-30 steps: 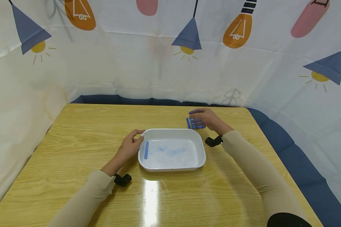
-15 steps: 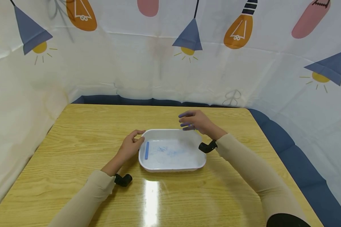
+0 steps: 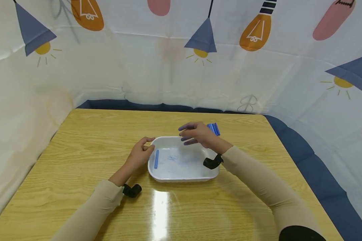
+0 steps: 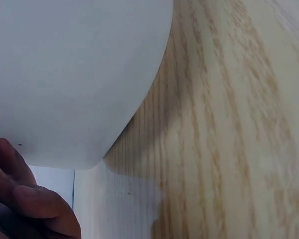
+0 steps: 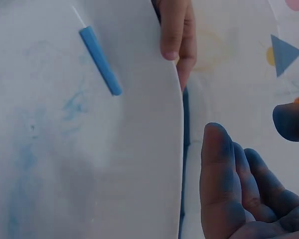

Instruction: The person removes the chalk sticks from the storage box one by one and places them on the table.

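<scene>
My left hand [image 3: 137, 155] grips the left rim of a white rectangular tray [image 3: 184, 177], thumb at the edge. In the left wrist view its fingers [image 4: 42, 204] bend against the tray's outer wall. Inside the tray, along the left end, lies one blue chalk stick [image 3: 156, 159]; blue smudges mark the floor near it. My right hand [image 3: 197, 134] hovers over the tray's back rim with fingers loosely spread. Seen from the right wrist, its blue-stained fingers [image 5: 219, 179] and thumb stand apart with nothing between them.
Behind the tray's right corner, several blue chalk sticks [image 3: 213, 129] lie side by side on the wooden table [image 3: 78, 150], partly hidden by the right hand. A white patterned cloth [image 3: 132, 67] hangs beyond the table's back edge.
My right hand has moved left and nearer, from above the chalk sticks on the table to over the tray's back rim, uncovering some of the sticks. The left hand has stayed on the tray.
</scene>
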Demonstrator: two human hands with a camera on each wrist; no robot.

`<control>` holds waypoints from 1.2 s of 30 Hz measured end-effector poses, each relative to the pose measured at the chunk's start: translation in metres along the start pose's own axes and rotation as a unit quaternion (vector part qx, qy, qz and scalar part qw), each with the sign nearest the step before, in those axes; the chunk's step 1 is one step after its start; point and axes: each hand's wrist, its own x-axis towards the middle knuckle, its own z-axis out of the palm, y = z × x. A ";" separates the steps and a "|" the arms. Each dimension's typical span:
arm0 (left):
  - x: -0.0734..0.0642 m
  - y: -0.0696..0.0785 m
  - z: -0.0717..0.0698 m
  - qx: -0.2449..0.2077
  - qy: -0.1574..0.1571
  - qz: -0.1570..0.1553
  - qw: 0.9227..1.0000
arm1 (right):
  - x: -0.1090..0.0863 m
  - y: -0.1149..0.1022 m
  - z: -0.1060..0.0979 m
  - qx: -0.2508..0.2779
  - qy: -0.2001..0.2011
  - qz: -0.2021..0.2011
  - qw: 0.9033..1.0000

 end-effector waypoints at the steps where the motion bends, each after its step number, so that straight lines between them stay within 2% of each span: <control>1: 0.000 0.000 0.001 -0.001 0.000 0.000 1.000 | 0.001 0.001 0.002 0.001 -0.003 0.000 1.000; 9: 0.000 -0.002 0.004 0.007 0.014 0.013 1.000 | 0.009 0.003 0.020 0.007 -0.010 0.017 1.000; 13: 0.000 -0.004 0.005 0.010 0.021 0.022 0.999 | 0.012 0.003 0.031 -0.009 -0.015 0.035 0.999; 21: 0.000 -0.002 0.006 0.012 0.028 0.011 0.999 | 0.017 0.007 0.046 -0.041 -0.033 0.073 0.996; 29: 0.000 -0.002 0.007 0.008 0.025 0.020 0.999 | 0.023 0.013 0.058 -0.095 -0.091 0.094 0.987; 36: -0.001 -0.002 0.007 -0.002 0.019 0.028 0.999 | 0.034 0.019 0.066 -0.128 -0.101 0.109 0.981</control>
